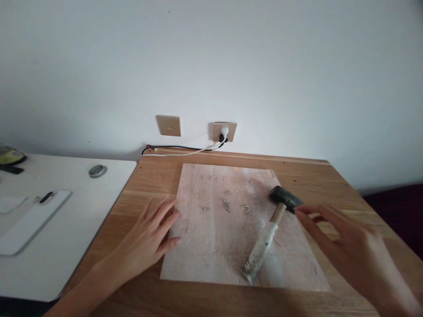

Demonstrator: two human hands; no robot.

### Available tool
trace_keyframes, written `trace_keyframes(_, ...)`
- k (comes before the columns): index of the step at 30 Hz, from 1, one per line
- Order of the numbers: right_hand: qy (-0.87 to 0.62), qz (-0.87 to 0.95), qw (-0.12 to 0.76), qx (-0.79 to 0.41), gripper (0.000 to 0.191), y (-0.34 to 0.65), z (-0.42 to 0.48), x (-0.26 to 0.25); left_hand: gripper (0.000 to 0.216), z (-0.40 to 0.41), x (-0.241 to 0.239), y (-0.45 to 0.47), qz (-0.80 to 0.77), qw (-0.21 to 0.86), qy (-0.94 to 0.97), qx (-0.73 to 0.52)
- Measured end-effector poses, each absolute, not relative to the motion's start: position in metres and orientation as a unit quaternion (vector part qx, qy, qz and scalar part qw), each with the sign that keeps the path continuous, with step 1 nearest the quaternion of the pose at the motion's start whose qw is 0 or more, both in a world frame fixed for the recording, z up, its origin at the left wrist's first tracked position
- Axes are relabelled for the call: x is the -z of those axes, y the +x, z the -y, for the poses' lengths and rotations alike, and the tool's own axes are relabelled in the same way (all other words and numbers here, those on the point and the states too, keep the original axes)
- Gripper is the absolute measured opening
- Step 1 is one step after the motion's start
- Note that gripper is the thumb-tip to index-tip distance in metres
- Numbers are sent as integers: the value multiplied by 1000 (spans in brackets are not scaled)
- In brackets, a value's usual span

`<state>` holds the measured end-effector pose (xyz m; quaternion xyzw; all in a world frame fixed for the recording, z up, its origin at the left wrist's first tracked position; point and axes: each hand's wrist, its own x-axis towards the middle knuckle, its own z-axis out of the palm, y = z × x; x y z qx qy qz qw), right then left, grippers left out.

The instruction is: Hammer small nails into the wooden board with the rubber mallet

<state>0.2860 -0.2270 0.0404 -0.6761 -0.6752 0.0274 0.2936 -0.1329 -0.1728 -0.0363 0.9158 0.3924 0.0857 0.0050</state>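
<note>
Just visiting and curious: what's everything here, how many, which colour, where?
Wall: one, white, behind
Wall plates: two, beige, wall
Cables: two, black and white, wall's foot
Wooden table: one, brown, centre
White table: one, white, left
Phone: one, white, white table
Ring: one, grey, white table's back
Unclear item: one, yellow-green, far left
Cloth-like thing: one, dark red, right edge
Board: one, pale brown, wooden table
Nails or screws: several, silvery, board's middle
Hammer: one, black and pale, board's right
Left hand: one, bare, board's left edge
Right hand: one, bare, hammer head

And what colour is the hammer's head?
The hammer's head is black, seen in the head view.
</note>
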Motion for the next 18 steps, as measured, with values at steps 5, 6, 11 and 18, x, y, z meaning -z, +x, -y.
trace_keyframes(5,-762,603,235,10,44,318,281,44,52,194,57,-151,-460,40,878,-122)
trace_keyframes(6,-774,589,233,1,44,320,286,55,51,197,58,-149,-463,57,875,-129)
trace_keyframes(11,-803,547,232,-43,52,315,291,71,45,212,59,-126,-498,156,828,-205)
trace_keyframes(18,-802,544,231,-86,60,287,276,68,42,199,51,-128,-621,249,676,-310)
